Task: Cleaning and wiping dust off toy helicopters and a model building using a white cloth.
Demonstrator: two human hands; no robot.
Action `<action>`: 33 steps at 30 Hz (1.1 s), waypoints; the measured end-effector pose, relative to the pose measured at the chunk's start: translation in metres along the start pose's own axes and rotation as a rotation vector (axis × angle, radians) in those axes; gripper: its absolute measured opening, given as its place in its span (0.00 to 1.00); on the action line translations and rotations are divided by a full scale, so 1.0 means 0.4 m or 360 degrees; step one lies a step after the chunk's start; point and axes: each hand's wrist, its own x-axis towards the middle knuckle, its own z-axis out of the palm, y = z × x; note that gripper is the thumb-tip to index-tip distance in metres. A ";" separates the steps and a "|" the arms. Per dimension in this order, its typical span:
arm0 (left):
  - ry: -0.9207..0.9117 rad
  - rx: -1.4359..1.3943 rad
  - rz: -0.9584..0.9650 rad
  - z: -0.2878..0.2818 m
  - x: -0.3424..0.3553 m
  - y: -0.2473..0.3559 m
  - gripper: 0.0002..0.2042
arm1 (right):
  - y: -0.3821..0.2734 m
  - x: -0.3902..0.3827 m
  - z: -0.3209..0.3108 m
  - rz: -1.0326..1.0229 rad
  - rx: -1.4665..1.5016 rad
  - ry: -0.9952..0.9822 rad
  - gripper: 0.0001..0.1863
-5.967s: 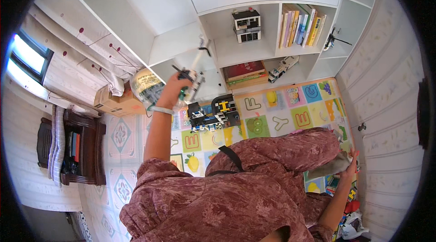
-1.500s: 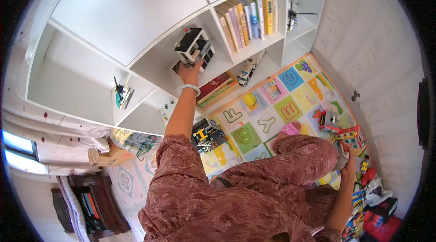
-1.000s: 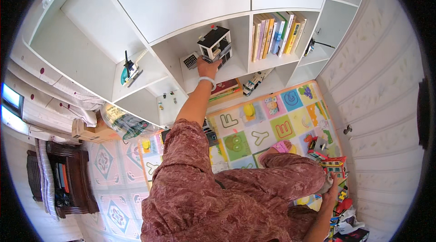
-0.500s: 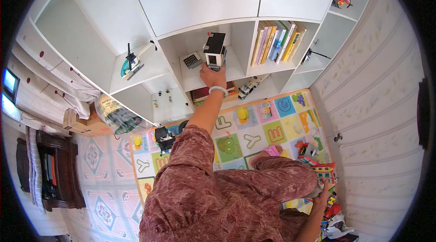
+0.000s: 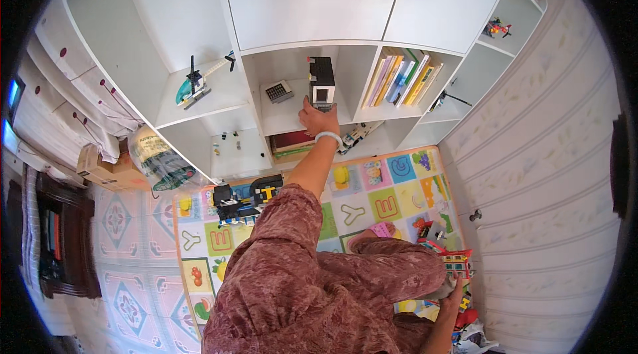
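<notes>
My left hand (image 5: 318,119), a pale band at its wrist, reaches into the middle shelf compartment. Its fingers grip the base of a small toy brick house (image 5: 323,80) with a black roof and white walls. Beside the house, to its left, a grey and white brick piece (image 5: 279,91) with a dark grid lies on the shelf. At the lower right, beside my bent knee, my right hand (image 5: 453,295) is curled at the lower edge of a red and yellow toy brick building (image 5: 457,262). My leg partly hides its fingers.
Books (image 5: 405,80) stand right of the house. A toy helicopter (image 5: 193,85) occupies the left compartment; loose small bricks (image 5: 229,141) lie below it. A black brick vehicle (image 5: 242,202) sits on the patterned play mat (image 5: 359,211). A white brick model (image 5: 359,136) lies under the shelf.
The view has shifted, showing more of the black vehicle at left. The black-roofed house now stands straighter, with my left hand still at its base. My right hand stays by the red building.
</notes>
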 end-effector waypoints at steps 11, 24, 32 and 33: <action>0.0052 -0.0029 -0.0101 0.040 -0.015 0.031 0.42 | -0.005 -0.002 -0.028 -0.0019 -0.0056 0.0039 0.24; 0.0193 0.0077 0.0211 0.055 0.018 -0.025 0.37 | 0.003 -0.035 0.001 -0.0078 -0.0171 0.0042 0.23; -0.0202 -0.0670 0.0021 -0.010 0.118 -0.106 0.36 | -0.003 0.006 -0.027 0.0003 -0.0035 0.0012 0.23; -0.0249 -0.0827 -0.0038 -0.023 0.130 -0.109 0.37 | 0.008 -0.003 -0.010 0.0004 0.0043 -0.0035 0.22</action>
